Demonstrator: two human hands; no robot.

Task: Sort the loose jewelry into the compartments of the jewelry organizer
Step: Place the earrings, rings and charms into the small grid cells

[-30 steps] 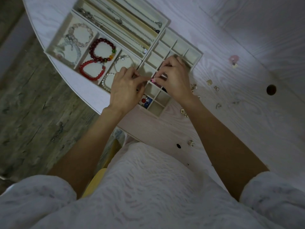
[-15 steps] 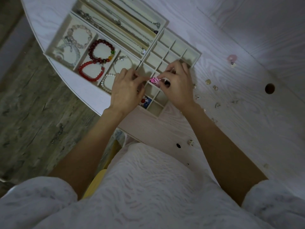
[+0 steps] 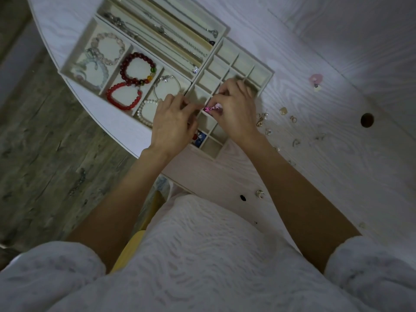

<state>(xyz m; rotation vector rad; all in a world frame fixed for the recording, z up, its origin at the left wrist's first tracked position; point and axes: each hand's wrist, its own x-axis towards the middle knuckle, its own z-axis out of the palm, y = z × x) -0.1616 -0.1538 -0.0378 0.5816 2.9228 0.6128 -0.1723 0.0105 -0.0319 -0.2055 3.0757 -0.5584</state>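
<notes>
Fingers of my right hand [image 3: 236, 111] curl round a small pink jewelry piece [image 3: 212, 108], pinching it over one small square compartment of the jewelry organizer [image 3: 267, 78]. My left hand [image 3: 173, 122] sits just beside it, fingertips bunched at the compartment divider; whether they pinch anything I cannot tell. Red bracelets [image 3: 123, 97] and a pearl bracelet [image 3: 146, 110] lie in the larger compartments, chains [image 3: 171, 39] in the long ones. Loose earrings and rings [image 3: 262, 119] lie scattered on the tabletop [image 3: 337, 165], right of the organizer.
</notes>
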